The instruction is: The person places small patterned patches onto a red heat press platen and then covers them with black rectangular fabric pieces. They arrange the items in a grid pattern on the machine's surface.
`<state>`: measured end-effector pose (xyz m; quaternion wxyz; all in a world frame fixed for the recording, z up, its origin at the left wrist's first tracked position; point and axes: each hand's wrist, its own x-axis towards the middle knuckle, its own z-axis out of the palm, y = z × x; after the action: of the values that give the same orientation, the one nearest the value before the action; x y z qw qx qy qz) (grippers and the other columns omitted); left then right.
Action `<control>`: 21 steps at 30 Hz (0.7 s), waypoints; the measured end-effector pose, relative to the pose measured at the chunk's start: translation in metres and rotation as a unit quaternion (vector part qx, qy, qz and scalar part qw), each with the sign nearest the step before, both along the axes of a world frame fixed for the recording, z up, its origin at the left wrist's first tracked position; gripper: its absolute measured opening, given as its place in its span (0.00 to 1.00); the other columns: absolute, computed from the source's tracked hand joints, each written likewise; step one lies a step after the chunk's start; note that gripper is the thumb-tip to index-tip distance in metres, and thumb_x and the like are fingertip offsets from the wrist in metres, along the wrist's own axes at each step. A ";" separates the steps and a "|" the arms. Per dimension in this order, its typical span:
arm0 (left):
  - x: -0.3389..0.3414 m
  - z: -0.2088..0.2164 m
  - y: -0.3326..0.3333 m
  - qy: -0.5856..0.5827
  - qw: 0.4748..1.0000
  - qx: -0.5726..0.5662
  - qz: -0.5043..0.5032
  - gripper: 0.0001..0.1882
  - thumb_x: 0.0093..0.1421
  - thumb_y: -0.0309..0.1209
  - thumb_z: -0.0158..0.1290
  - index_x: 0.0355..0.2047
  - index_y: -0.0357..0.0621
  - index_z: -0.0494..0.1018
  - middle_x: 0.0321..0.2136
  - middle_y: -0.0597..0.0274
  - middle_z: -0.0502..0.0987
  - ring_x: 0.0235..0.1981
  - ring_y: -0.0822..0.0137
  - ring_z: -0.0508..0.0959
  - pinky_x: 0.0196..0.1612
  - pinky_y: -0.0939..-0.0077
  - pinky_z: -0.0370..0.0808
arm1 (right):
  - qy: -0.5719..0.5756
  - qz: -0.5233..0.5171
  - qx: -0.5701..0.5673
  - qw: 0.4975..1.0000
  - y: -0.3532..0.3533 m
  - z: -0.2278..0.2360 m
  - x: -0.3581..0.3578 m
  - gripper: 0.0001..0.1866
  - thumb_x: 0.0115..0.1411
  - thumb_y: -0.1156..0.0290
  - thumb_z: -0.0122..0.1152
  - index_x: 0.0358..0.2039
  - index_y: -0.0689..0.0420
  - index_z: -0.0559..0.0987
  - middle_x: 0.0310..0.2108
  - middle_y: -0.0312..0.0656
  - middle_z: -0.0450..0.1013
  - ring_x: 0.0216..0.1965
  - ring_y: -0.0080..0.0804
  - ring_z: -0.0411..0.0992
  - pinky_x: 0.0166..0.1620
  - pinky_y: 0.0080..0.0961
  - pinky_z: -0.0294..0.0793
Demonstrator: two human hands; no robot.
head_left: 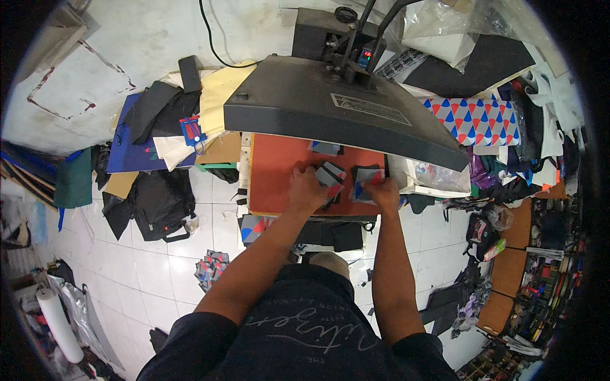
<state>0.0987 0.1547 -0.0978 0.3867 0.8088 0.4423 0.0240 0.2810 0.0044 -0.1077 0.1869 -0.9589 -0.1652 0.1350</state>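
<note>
Marked white wall, pale tiled floor; brown panels beside crowded shelving

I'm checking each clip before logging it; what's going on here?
A person's left hand is at a pile of flat grey pieces on the red bed, and the right hand is at a second pile beside it. How firmly either grips is unclear. More pieces lie farther back, partly hidden by the black press top. A similar heap sits on the floor.

White-tiled floor with crowded edges
White roll by its left edge, packed shelving along its right.
</note>
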 end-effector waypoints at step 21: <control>0.012 -0.042 0.003 -0.212 0.975 -0.024 0.069 0.31 0.49 0.31 0.58 0.52 0.36 0.62 0.43 0.43 0.75 0.44 0.47 0.77 0.46 0.60 0.73 | -0.018 -0.029 -0.010 0.999 0.004 -0.001 -0.005 0.37 0.33 0.46 0.76 0.35 0.64 0.77 0.39 0.56 0.75 0.43 0.49 0.75 0.44 0.40 0.73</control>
<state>0.1111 0.1576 -0.1403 0.4885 0.7433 0.4056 0.2109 0.2757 0.0081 -0.1092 0.1778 -0.9674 -0.1395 0.1140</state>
